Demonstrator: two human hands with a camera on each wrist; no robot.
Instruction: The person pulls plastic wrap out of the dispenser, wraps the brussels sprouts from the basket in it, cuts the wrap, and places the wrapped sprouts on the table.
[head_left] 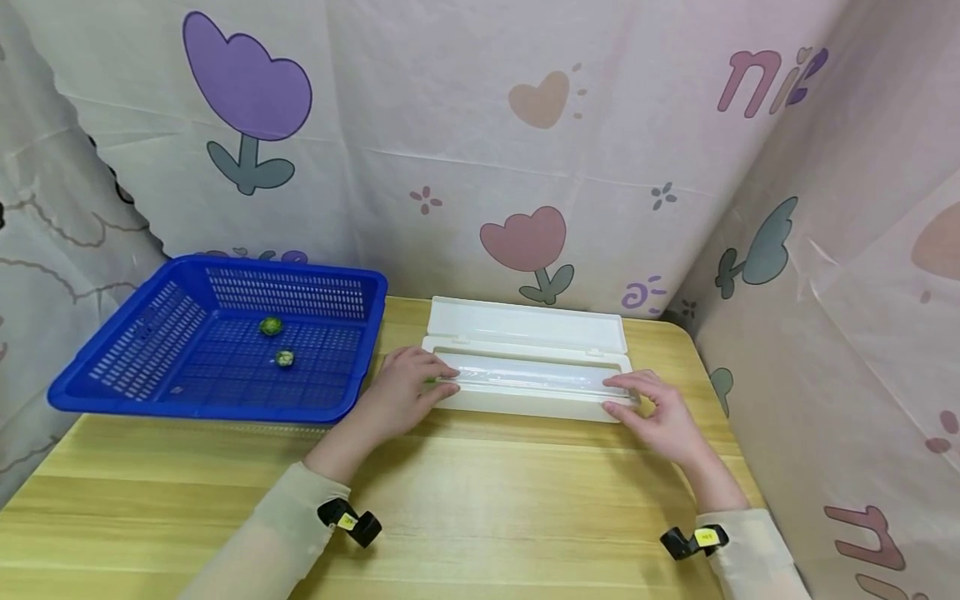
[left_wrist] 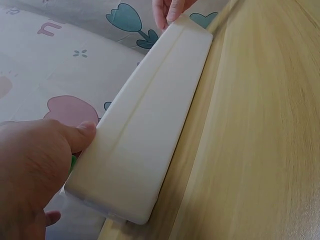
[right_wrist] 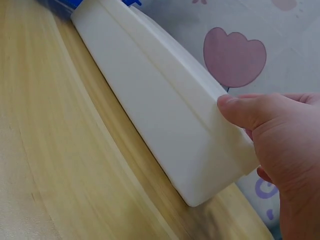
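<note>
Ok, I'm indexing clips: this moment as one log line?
long white plastic box: open, clear plastic roll inside | left hand: at left end | right hand: at right end

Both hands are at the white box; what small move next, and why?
Probably draw lightly on the translucent roll from both ends, toward the person: the lid of the white box is open, the roll lies exposed, and the left hand and right hand are at opposite ends.

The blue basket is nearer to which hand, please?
The left hand, just right of the blue basket, at one end of the white lidded box; the right hand is farther, at its other end.
</note>
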